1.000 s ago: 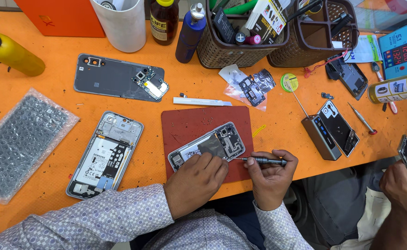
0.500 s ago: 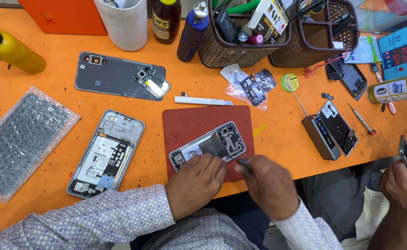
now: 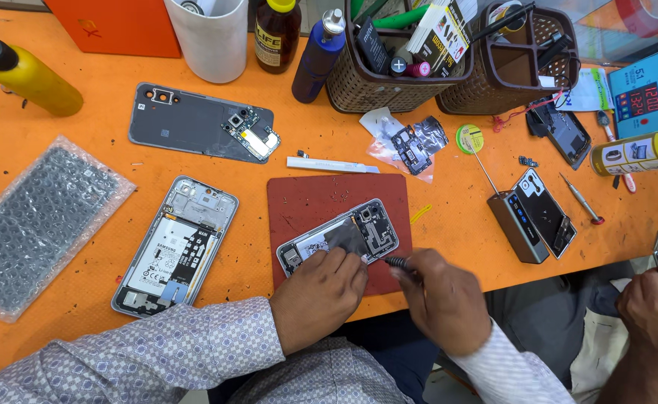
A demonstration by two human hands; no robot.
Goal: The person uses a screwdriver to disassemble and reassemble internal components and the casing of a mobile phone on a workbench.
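An opened phone frame lies tilted on a dark red work mat at the front of the orange table. My left hand rests on the phone's near edge and holds it down. My right hand grips a thin dark screwdriver, its tip at the phone's lower right edge. Most of the tool is hidden under my fingers.
A second opened phone lies left of the mat, a grey back cover beyond it, bubble wrap far left. Brown baskets, bottles and a white cup line the back. Another person's hand holds a phone at right.
My right hand turned and moved left, bringing the screwdriver tip from level in front of me up to the phone's edge. My left hand stayed on the phone.
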